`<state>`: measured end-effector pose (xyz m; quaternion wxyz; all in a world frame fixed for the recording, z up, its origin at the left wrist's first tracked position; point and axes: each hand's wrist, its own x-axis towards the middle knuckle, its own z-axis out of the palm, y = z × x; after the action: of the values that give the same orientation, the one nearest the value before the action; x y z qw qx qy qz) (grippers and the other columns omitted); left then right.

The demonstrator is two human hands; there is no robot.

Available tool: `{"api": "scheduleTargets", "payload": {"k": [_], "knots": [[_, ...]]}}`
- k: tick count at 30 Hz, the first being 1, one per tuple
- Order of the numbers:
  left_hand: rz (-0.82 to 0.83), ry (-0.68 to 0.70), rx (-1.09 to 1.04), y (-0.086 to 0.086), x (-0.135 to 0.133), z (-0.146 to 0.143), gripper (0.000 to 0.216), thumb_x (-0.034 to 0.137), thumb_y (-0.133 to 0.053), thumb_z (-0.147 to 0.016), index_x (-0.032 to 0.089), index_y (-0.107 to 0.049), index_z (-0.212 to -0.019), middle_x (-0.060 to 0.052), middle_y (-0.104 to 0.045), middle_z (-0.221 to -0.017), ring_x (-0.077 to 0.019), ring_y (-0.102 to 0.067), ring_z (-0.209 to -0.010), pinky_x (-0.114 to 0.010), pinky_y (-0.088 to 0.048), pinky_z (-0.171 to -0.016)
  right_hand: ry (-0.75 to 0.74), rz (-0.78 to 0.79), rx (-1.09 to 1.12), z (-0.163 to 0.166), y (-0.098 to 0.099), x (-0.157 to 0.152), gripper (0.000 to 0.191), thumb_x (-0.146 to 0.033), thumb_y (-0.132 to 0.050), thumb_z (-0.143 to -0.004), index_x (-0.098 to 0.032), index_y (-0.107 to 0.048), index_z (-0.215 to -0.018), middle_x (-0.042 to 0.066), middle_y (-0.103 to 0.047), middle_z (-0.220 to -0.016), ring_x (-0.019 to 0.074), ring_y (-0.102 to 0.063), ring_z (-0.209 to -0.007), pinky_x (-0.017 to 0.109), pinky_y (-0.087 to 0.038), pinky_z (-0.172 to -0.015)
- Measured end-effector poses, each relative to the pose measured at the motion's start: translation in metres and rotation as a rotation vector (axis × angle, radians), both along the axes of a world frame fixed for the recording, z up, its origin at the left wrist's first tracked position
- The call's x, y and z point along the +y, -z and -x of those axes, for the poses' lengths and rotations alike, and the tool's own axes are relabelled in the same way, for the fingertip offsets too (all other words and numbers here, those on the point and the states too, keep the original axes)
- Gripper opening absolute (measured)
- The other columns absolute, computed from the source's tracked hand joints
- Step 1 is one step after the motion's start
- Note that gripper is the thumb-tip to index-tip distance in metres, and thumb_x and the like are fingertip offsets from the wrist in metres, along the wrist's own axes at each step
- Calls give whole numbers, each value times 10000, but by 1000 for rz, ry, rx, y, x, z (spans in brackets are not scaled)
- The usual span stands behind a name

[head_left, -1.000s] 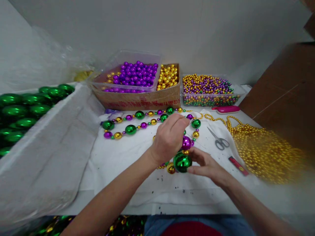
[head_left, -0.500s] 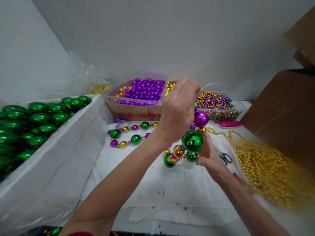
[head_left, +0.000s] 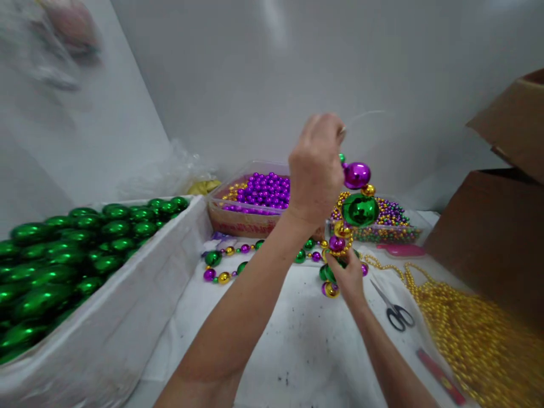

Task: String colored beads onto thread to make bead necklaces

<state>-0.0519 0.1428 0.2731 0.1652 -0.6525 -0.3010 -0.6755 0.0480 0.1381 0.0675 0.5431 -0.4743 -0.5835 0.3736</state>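
Observation:
My left hand [head_left: 318, 164] is raised in front of the back wall, fingers pinched on the upper end of a bead strand, with a thin pale cord curving off to the right. From it hangs the bead strand [head_left: 360, 210] of large green, purple and gold balls. Lower down, my right hand [head_left: 349, 276] is closed around the strand's lower beads, its fingertips partly hidden by them. On the white cloth behind my left arm lies a finished-looking bead necklace [head_left: 224, 277] of green, purple and gold, partly covered by that arm.
A white foam box [head_left: 170, 266] of big green balls stands left. Behind are a tub of purple beads [head_left: 267, 190] and a tub of mixed small beads [head_left: 393, 232]. Rightward lie scissors [head_left: 397, 315], a pink tool [head_left: 402, 250], gold bead strings [head_left: 463, 323] and a cardboard box [head_left: 484, 232].
The camera view has tilted up and turned left. My left hand has lifted the strand's upper end, so the beads now hang more stretched out above my right hand.

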Motion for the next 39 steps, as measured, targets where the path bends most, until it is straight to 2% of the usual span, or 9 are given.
{"api": "scheduleTargets", "payload": {"k": [5,8,12,17,23,27,31,36,39], "knots": [[174,21,-338,23,34,75,117,139,-568,-787,180,-544,-680,20,-518,-626,-106,-481,-613,-227,-391,-600,-685,220,-19,-92,-56,30,355,-349,-696,-593,-125,-662,-866,109,-694,-830,249,-657,-735,360,-527,-673],[331,191,-592,47,51,99,98,162,-587,-750,161,-546,-661,44,-491,-580,-80,-435,-530,-199,-346,-516,-896,376,18,-120,-76,54,321,-318,-676,-583,-121,-664,-836,103,-706,-785,211,-662,-679,296,-523,-606],[383,276,-693,63,58,106,90,168,-601,-728,146,-548,-658,54,-498,-574,-68,-429,-516,-183,-338,-507,-878,429,-8,-125,-93,83,244,-308,-669,-609,-132,-657,-776,90,-713,-709,172,-643,-562,254,-507,-511],[380,467,-721,47,41,112,118,163,-645,-726,162,-541,-672,53,-519,-594,-57,-454,-507,-175,-367,-517,-676,463,-153,-128,-137,101,197,-216,-684,-575,-155,-671,-762,38,-703,-667,164,-631,-528,259,-513,-509],[420,562,-507,32,-3,109,77,163,-640,-743,181,-581,-697,26,-551,-646,-57,-481,-535,-167,-381,-505,-654,528,-704,-113,-217,108,227,-106,-670,-609,-49,-708,-825,87,-730,-829,165,-675,-666,270,-510,-636],[535,493,-337,43,-30,102,54,184,-647,-736,194,-598,-716,14,-548,-650,-86,-488,-567,-193,-388,-502,-527,374,-1113,-91,-244,117,204,-81,-542,-694,53,-686,-748,31,-707,-724,72,-634,-592,212,-443,-626],[763,411,-103,69,-49,100,76,230,-637,-760,181,-597,-718,6,-540,-666,-104,-479,-602,-215,-387,-521,-485,59,-1498,-75,-211,119,267,116,-676,-525,-142,-708,-591,-60,-599,-456,101,-545,-468,249,-420,-561],[1119,477,-21,115,-61,94,133,282,-572,-806,169,-568,-737,20,-520,-653,-93,-449,-586,-208,-347,-508,-435,-200,-1536,-67,-106,84,363,87,-599,-594,-173,-494,-363,24,-574,-451,168,-572,-535,355,-418,-676],[1219,487,-28,144,-65,85,137,274,-545,-806,162,-564,-730,16,-539,-670,-101,-466,-611,-218,-361,-546,-444,-283,-1480,-69,-53,58,346,97,-573,-572,-175,-487,-377,61,-604,-504,213,-605,-637,418,-405,-783]]}}
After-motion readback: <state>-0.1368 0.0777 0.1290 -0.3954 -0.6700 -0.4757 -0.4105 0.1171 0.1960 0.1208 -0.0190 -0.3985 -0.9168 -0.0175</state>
